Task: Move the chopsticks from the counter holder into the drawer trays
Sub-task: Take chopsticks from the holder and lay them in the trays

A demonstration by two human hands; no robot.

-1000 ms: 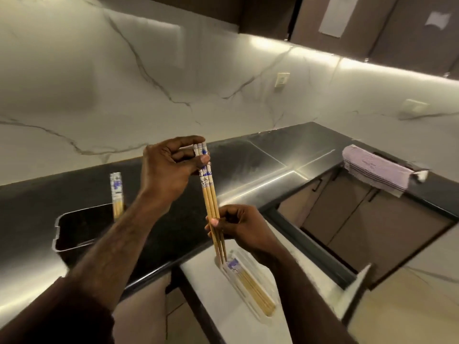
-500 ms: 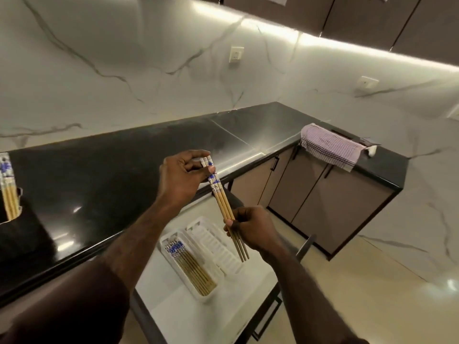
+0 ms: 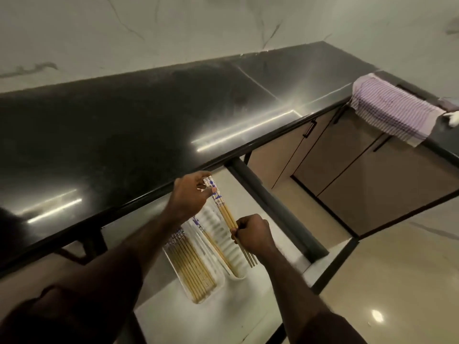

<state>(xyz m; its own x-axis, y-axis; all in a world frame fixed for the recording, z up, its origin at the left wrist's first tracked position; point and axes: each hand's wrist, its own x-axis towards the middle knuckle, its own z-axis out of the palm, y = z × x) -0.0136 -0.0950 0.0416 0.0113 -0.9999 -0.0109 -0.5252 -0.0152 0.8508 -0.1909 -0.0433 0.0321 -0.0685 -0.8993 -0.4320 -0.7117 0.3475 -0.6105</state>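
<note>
I hold a small bundle of wooden chopsticks with blue-and-white tops over the open drawer. My left hand pinches their patterned tops. My right hand grips them lower down, and the tips stick out below it. Under them lie two white trays side by side. The left tray is filled with several chopsticks. The right tray has a ribbed bottom and holds a chopstick or two along its left side. The counter holder is out of view.
The black counter runs above the drawer, its edge just behind my left hand. A purple striped towel hangs over the counter's right end. Brown cabinet doors and pale floor lie to the right.
Both hands lowered the bundle toward the drawer, over the right tray. The view tilted down and right, so the holder left the frame. The right tray, empty before, now holds a chopstick or two.
</note>
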